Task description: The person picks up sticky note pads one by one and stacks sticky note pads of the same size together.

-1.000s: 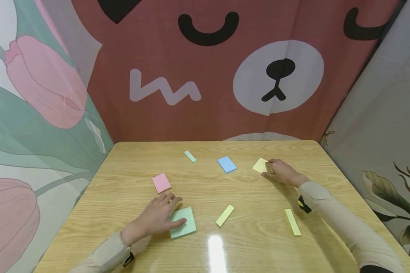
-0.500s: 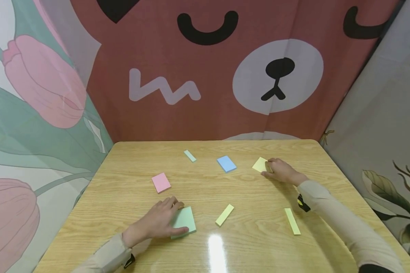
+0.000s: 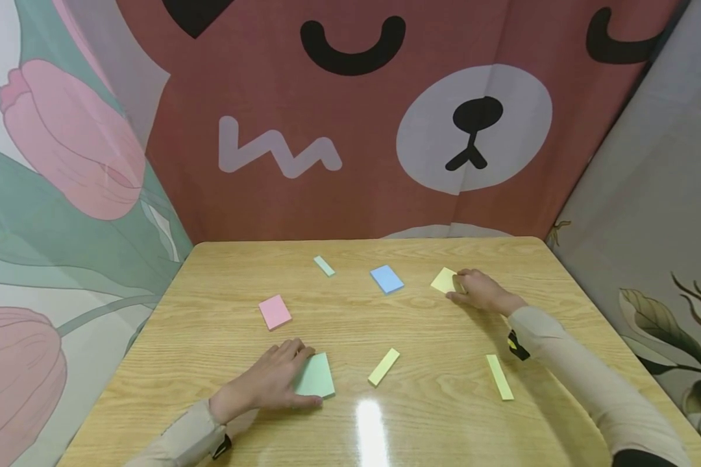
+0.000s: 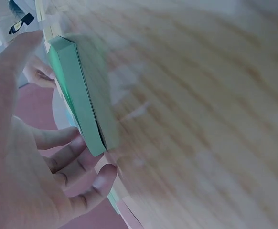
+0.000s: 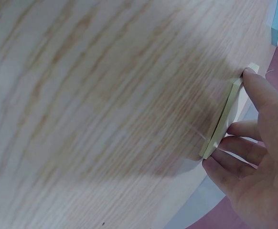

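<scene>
A green sticky note pad (image 3: 317,376) lies on the table under my left hand (image 3: 269,377). The thumb lies by its near edge and the fingers by its far edge. In the left wrist view the pad (image 4: 79,95) stands between the spread thumb and fingers, with a small gap at the thumb tip. At the back right, my right hand (image 3: 481,292) holds a yellow sticky note pad (image 3: 443,281) by its edges. In the right wrist view, thumb and fingertips touch opposite ends of that pad (image 5: 225,117), which rests on or just over the table.
A pink sticky note pad (image 3: 275,312) lies beyond my left hand. At the back are a blue pad (image 3: 387,279) and a narrow pale green strip pad (image 3: 324,266). Two narrow yellow strip pads (image 3: 383,368) lie nearer, one (image 3: 499,377) below the right forearm. Printed curtains surround the wooden table (image 3: 432,421).
My left hand has settled lower around the green pad, its thumb shifting from the pad's top to the near edge. The right hand keeps its place at the yellow pad.
</scene>
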The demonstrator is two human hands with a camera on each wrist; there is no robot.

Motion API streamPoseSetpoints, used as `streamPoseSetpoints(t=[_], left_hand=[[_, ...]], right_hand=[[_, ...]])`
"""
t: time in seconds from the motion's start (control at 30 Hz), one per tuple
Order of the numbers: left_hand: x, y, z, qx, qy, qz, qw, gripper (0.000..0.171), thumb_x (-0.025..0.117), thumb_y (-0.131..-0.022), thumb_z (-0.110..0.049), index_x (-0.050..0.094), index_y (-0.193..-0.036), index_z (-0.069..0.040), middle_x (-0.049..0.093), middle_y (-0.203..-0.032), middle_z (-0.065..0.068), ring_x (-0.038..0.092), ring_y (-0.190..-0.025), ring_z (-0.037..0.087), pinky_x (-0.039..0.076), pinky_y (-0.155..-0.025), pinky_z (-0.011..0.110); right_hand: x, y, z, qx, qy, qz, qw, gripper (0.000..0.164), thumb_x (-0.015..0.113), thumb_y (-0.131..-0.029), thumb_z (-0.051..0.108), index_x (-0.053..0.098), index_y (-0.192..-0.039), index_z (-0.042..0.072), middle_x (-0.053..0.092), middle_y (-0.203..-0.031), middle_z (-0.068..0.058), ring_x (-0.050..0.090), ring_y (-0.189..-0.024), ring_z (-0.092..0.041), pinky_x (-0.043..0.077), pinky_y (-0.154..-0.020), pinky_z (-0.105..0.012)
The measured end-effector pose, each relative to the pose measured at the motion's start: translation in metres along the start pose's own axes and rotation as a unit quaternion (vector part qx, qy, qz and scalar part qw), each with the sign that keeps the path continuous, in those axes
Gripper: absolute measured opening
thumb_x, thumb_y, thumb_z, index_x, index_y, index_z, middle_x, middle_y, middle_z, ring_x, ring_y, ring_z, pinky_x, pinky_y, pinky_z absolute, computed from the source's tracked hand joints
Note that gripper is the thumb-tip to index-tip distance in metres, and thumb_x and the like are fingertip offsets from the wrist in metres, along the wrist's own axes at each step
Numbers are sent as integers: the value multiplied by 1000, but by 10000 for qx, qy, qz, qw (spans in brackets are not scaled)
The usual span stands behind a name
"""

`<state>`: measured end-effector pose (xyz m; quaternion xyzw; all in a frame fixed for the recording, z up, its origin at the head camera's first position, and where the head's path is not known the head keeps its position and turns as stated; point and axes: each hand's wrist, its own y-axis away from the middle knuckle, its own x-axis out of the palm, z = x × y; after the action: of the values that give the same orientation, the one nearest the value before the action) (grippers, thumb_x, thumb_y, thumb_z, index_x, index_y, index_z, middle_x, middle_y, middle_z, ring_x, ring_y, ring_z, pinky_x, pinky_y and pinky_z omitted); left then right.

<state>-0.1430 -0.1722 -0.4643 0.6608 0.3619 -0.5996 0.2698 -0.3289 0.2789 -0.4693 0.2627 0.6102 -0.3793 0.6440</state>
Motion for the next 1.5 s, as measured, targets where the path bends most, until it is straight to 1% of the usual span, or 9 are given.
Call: streamPoseSetpoints(t=[0.17, 0.33, 0.6, 0.8, 0.93, 1.1, 1.2, 1.33, 1.5], left_hand=[[-1, 0, -1, 76, -44, 24, 10000, 91, 49, -64, -76, 47, -123, -6, 44, -105, 1, 41, -87, 11, 40, -70, 33], [-1, 0, 0, 166, -104, 15, 9998, 92, 51, -63, -75, 48, -122, -4, 44, -104, 1, 41, -87, 11, 40, -70, 33], [-2, -1, 1, 188, -47, 157, 9997, 91, 52, -63, -74, 49, -121, -4, 42, -100, -1, 40, -84, 10, 39, -69, 31], [-3, -2, 2, 272, -81, 125, 9995, 93, 53, -62, -74, 50, -120, -2, 41, -99, -1, 39, -86, 10, 40, -69, 32], [-3, -2, 1, 271, -83, 153, 9995, 91, 53, -62, -74, 52, -119, -3, 42, -99, -1, 39, -86, 10, 40, -70, 33], [-3, -2, 0, 271, -57, 133, 9995, 87, 55, -63, -72, 53, -118, -4, 42, -98, -1, 40, -86, 10, 42, -74, 40], [-2, -2, 1, 279, -46, 100, 9996, 86, 56, -63, -71, 53, -117, -5, 42, -98, -2, 40, -86, 10, 42, -74, 41], [0, -3, 1, 251, -6, 138, 9996, 85, 56, -63, -71, 53, -118, -6, 42, -99, -2, 40, -88, 10, 41, -73, 38], [1, -4, 0, 228, 27, 188, 9996, 86, 56, -63, -71, 52, -119, -6, 42, -100, -2, 40, -89, 10, 41, -74, 39]], right_hand=[[0, 0, -1, 16, -9, -22, 10000, 47, 60, -83, 32, 58, -102, -11, 52, -107, -32, 50, -97, -44, 39, -84, -52], [3, 0, -2, 33, 10, -34, 10000, 53, 60, -83, 34, 55, -108, -12, 52, -107, -32, 49, -99, -43, 38, -85, -51], [3, -2, -3, -17, 1, -115, 9999, 55, 59, -83, 35, 55, -109, -13, 53, -106, -32, 51, -97, -43, 39, -84, -51], [2, -2, -1, 19, 1, -88, 10000, 54, 60, -83, 34, 54, -109, -13, 53, -106, -32, 50, -98, -43, 39, -84, -51], [2, -2, -1, 66, 21, -26, 10000, 55, 59, -84, 35, 54, -110, -14, 53, -107, -32, 50, -98, -43, 39, -85, -50], [2, -2, -1, 77, -6, -16, 10000, 56, 59, -83, 35, 53, -110, -14, 53, -107, -32, 50, -98, -43, 38, -85, -51], [2, -2, 0, 103, -20, 2, 9999, 56, 59, -83, 35, 53, -111, -14, 52, -108, -32, 50, -99, -43, 38, -85, -51], [1, -1, 0, 114, -11, 29, 9999, 56, 58, -84, 35, 53, -111, -13, 52, -108, -31, 49, -99, -43, 38, -85, -51], [1, 0, 0, 82, -20, 19, 10000, 55, 59, -83, 35, 54, -110, -13, 53, -107, -31, 50, -98, -43, 39, -84, -51]])
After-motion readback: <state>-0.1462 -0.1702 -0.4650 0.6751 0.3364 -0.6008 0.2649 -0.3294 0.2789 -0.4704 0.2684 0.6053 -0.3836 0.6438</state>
